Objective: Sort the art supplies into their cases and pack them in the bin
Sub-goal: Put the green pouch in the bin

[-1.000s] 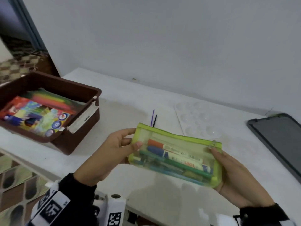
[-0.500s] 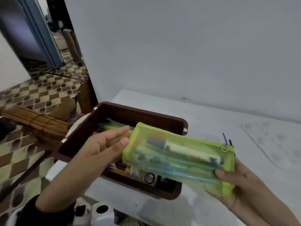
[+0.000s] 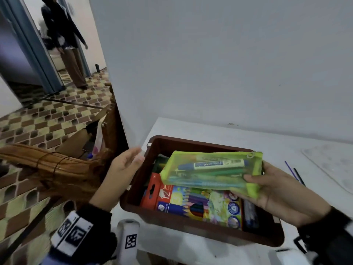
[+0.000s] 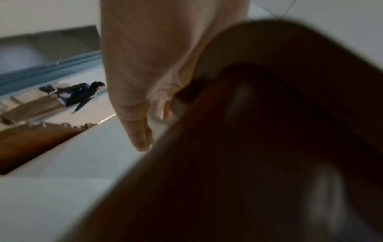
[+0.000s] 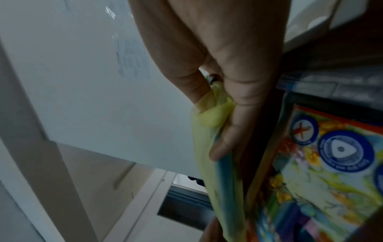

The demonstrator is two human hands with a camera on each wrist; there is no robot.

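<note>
The right hand (image 3: 277, 190) pinches only the 3 o'clock end of the green pouch (image 3: 212, 170), which hangs tilted over the brown bin (image 3: 191, 226) above the pencil box (image 3: 193, 202). The left hand (image 3: 124, 167) is relaxed, holding nothing, beside the bin's 9 o'clock rim. Gripped at one end, the marker-heavy pouch could sag, slip free, or catch the rim.

The left hand (image 3: 124, 167) is no longer touching the green mesh pencil pouch (image 3: 212, 174) and is now resting open beside the brown bin's (image 3: 200, 228) left rim; the right hand (image 3: 275, 190) alone is holding the pouch, now over the bin's coloured-pencil box (image 3: 194, 201).
</note>
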